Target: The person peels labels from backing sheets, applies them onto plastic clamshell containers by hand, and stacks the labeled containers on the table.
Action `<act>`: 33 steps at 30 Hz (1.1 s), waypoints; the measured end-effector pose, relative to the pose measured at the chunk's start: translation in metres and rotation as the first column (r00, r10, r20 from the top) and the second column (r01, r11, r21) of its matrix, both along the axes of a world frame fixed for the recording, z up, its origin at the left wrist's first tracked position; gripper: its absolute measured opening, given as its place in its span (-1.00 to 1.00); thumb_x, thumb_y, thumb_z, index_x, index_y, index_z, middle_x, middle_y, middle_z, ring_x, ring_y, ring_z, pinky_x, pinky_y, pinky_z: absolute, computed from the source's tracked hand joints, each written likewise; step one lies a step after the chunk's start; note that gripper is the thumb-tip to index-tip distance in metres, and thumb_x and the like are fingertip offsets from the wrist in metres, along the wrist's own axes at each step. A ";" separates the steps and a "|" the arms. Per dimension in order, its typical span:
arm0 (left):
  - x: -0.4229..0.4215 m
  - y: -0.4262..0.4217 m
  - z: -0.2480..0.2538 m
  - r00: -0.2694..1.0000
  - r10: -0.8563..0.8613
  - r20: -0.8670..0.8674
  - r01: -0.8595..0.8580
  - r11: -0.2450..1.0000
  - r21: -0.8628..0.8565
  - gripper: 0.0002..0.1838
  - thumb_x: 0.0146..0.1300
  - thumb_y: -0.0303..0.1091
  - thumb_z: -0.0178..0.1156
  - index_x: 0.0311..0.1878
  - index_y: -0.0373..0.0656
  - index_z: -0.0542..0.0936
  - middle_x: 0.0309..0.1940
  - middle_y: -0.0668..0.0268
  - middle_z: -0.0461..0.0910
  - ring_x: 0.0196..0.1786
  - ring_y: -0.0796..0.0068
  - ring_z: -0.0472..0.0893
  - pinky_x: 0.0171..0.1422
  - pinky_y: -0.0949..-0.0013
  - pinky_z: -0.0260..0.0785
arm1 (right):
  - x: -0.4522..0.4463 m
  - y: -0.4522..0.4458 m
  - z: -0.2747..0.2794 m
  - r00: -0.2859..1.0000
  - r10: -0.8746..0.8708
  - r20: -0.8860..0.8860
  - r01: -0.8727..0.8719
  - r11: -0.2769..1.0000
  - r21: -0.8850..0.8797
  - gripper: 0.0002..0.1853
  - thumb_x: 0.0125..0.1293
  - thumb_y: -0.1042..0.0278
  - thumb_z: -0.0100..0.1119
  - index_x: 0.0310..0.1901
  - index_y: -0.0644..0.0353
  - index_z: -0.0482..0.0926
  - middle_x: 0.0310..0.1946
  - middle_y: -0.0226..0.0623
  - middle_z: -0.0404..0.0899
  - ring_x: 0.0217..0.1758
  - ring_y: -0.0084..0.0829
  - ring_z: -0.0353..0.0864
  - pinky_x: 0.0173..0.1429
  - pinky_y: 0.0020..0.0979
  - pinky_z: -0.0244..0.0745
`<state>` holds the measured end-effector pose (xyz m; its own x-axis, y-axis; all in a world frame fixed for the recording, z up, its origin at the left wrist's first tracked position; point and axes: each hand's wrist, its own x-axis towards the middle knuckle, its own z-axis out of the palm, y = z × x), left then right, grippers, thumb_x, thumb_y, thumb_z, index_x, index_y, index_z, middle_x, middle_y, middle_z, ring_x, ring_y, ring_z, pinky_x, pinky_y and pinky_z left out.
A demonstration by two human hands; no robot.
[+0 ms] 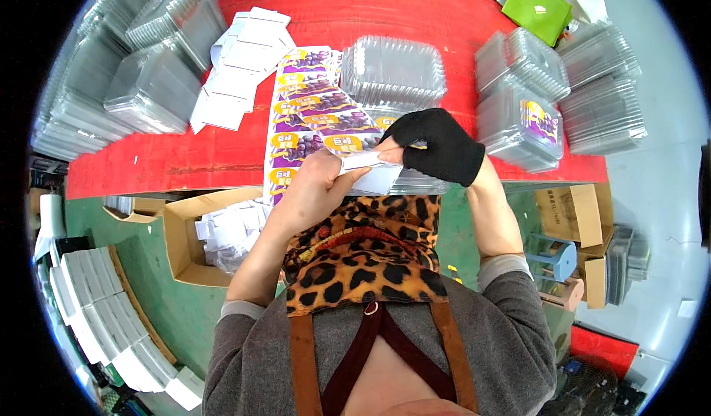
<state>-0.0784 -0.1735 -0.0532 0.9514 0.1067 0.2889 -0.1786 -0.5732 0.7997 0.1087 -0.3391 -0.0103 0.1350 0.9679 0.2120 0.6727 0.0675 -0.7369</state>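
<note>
A strip of grape-printed stickers [329, 112] bends up from the sheets of the same stickers [285, 145] at the table's front edge. My bare left hand [315, 186] is closed on its near end, where the white backing shows. My right hand [433, 148], in a black fingerless glove, pinches the same end from the other side. Its fingertips are partly hidden by the folded paper. Behind the hands stands a stack of clear plastic containers [392, 71]. More clear plastic shows beneath the right hand.
White paper pieces [241, 68] lie left of the stickers. Clear container stacks [152, 86] fill the left side. On the right, one container stack [522, 131] bears a grape sticker, near a green bag [537, 10]. An open cardboard box [181, 245] with white paper sits below the table.
</note>
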 end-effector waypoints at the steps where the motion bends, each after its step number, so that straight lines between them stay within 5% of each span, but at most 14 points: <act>1: 0.003 -0.002 0.007 0.998 0.000 0.057 0.002 1.000 -0.021 -0.79 0.36 -0.38 0.27 -0.05 -0.33 0.63 -0.27 0.05 0.68 -0.24 0.15 0.68 -0.15 0.28 0.47 | 0.002 -0.004 0.003 0.998 -0.029 -0.058 0.027 0.999 -0.032 -0.76 0.21 0.29 0.39 -0.15 0.25 0.76 -0.25 -0.12 0.74 -0.18 -0.24 0.75 -0.08 -0.33 0.60; 5: 0.004 0.002 0.009 0.985 -0.014 -0.174 -0.045 0.943 -0.330 -0.70 0.42 -0.32 0.23 0.06 -0.36 0.59 -0.18 0.08 0.71 -0.09 0.28 0.69 -0.07 0.31 0.52 | 0.018 -0.041 0.002 0.783 -0.493 -0.380 0.608 0.737 0.296 -0.82 0.27 0.45 0.28 -0.16 0.37 0.71 -0.22 -0.27 0.74 -0.20 -0.51 0.68 -0.03 -0.41 0.57; 6: 0.007 0.002 0.009 0.978 0.062 -0.198 -0.161 0.832 -0.531 -0.66 0.42 -0.32 0.24 0.10 -0.39 0.56 -0.11 0.12 0.69 -0.05 0.32 0.68 -0.02 0.32 0.52 | 0.020 -0.052 0.003 0.708 -0.604 -0.366 0.704 0.565 0.429 -0.84 0.28 0.48 0.26 -0.17 0.37 0.71 -0.22 -0.28 0.73 -0.21 -0.50 0.66 -0.01 -0.42 0.57; 8: 0.019 0.003 0.010 0.937 0.184 -0.295 -0.348 0.449 -0.823 -0.58 0.41 -0.32 0.26 0.17 -0.45 0.51 0.03 0.19 0.64 0.03 0.41 0.66 0.08 0.34 0.51 | 0.018 -0.075 0.010 0.608 -0.466 -0.643 0.794 0.326 0.514 -0.87 0.28 0.47 0.26 -0.25 0.37 0.68 -0.23 -0.25 0.70 -0.20 -0.45 0.65 0.03 -0.36 0.56; 9: 0.029 0.006 0.019 0.952 0.187 -0.242 -0.275 0.181 -0.944 -0.46 0.42 -0.27 0.23 0.28 -0.49 0.40 0.12 0.08 0.58 0.14 0.32 0.62 0.18 0.32 0.52 | 0.009 -0.082 0.009 0.621 -0.501 -0.603 0.777 0.291 0.558 -0.87 0.27 0.45 0.27 -0.28 0.37 0.67 -0.28 -0.21 0.69 -0.22 -0.40 0.66 0.01 -0.29 0.59; 10: 0.032 0.010 0.026 0.978 0.149 -0.145 -0.165 0.129 -0.978 -0.47 0.49 -0.25 0.07 0.34 -0.47 0.32 0.21 -0.02 0.51 0.25 0.20 0.55 0.29 0.19 0.45 | -0.004 -0.088 0.007 0.631 -0.536 -0.560 0.755 0.260 0.602 -0.86 0.26 0.43 0.28 -0.32 0.37 0.65 -0.33 -0.18 0.68 -0.25 -0.34 0.68 -0.01 -0.22 0.62; 11: 0.034 0.015 0.033 0.993 0.109 -0.048 -0.055 0.068 -0.996 -0.47 0.56 -0.23 -0.10 0.39 -0.44 0.23 0.30 -0.11 0.43 0.37 0.09 0.47 0.40 0.06 0.39 | -0.012 -0.090 0.008 0.800 -0.446 -0.401 0.593 0.489 0.639 -0.90 0.23 0.46 0.31 -0.29 0.31 0.68 -0.33 -0.16 0.70 -0.22 -0.27 0.71 -0.01 -0.19 0.64; 12: 0.046 0.025 0.034 1.000 0.013 0.014 0.017 -0.250 -0.968 -0.49 0.58 -0.26 -0.21 0.43 -0.43 0.15 0.33 -0.17 0.39 0.41 0.00 0.43 0.42 -0.03 0.36 | -0.020 -0.091 0.010 0.931 -0.273 -0.241 0.364 0.699 0.616 -0.91 0.19 0.48 0.34 -0.27 0.26 0.70 -0.33 -0.14 0.72 -0.20 -0.19 0.75 0.00 -0.17 0.66; 13: 0.051 0.026 0.037 0.999 0.029 0.026 0.032 -0.250 -0.968 -0.49 0.59 -0.25 -0.24 0.43 -0.43 0.16 0.33 -0.19 0.38 0.42 -0.01 0.40 0.47 -0.05 0.28 | -0.029 -0.092 0.012 0.990 -0.068 -0.124 0.125 0.834 0.537 -0.88 0.15 0.50 0.38 -0.25 0.20 0.72 -0.34 -0.12 0.74 -0.18 -0.12 0.78 0.01 -0.14 0.69; 16: 0.060 0.024 0.041 0.997 0.058 0.051 0.064 -0.245 -0.968 -0.48 0.59 -0.25 -0.30 0.42 -0.46 0.16 0.35 -0.22 0.36 0.47 -0.04 0.34 0.57 -0.09 0.11 | -0.041 -0.074 -0.017 0.855 -0.243 0.457 0.073 0.931 0.358 -0.56 0.00 0.49 0.41 0.01 0.11 0.70 -0.10 -0.17 0.73 -0.04 -0.13 0.75 0.05 -0.19 0.68; 18: 0.061 0.023 0.041 0.997 0.061 0.056 0.069 -0.237 -0.969 -0.48 0.59 -0.26 -0.30 0.42 -0.47 0.15 0.36 -0.22 0.35 0.48 -0.03 0.32 0.59 -0.09 0.07 | -0.037 -0.069 -0.044 0.772 -0.312 0.554 0.104 0.921 0.375 -0.56 -0.01 0.48 0.39 0.00 0.15 0.69 -0.08 -0.17 0.72 -0.01 -0.13 0.74 0.07 -0.19 0.67; 26: 0.056 0.020 0.042 0.998 0.063 0.014 0.030 -0.259 -0.965 -0.45 0.59 -0.25 -0.33 0.47 -0.46 0.07 0.43 -0.18 0.26 0.54 0.01 0.22 0.63 -0.08 -0.01 | -0.025 -0.049 -0.063 0.805 -0.274 0.526 0.109 0.940 0.323 -0.65 0.14 0.43 0.32 0.00 0.18 0.67 -0.05 -0.12 0.70 0.03 -0.09 0.71 0.06 -0.20 0.64; 30: 0.055 0.016 0.041 0.997 0.080 -0.009 0.012 -0.258 -0.966 -0.42 0.59 -0.24 -0.34 0.50 -0.45 0.03 0.48 -0.17 0.20 0.59 0.05 0.14 0.66 -0.05 -0.07 | -0.025 -0.048 -0.075 0.867 -0.209 0.453 0.175 0.978 0.118 -0.70 0.18 0.33 0.33 -0.06 0.22 0.67 -0.05 -0.13 0.70 0.08 -0.07 0.68 0.10 -0.21 0.61; 33: 0.054 0.022 0.027 0.997 0.058 0.045 0.062 -0.329 -0.942 -0.51 0.58 -0.31 -0.21 0.41 -0.46 0.14 0.35 -0.16 0.36 0.43 -0.07 0.39 0.57 -0.14 0.12 | -0.038 -0.045 -0.069 0.890 -0.255 0.379 0.246 0.967 0.072 -0.69 0.21 0.28 0.34 -0.05 0.24 0.66 -0.01 -0.12 0.68 0.14 -0.05 0.64 0.18 -0.18 0.57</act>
<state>-0.0245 -0.1513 -0.0262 0.9440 0.2920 -0.1535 -0.2449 0.9321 0.2670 0.0710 -0.3845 -0.0790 0.2764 0.9073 0.3168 0.8985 -0.1270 -0.4202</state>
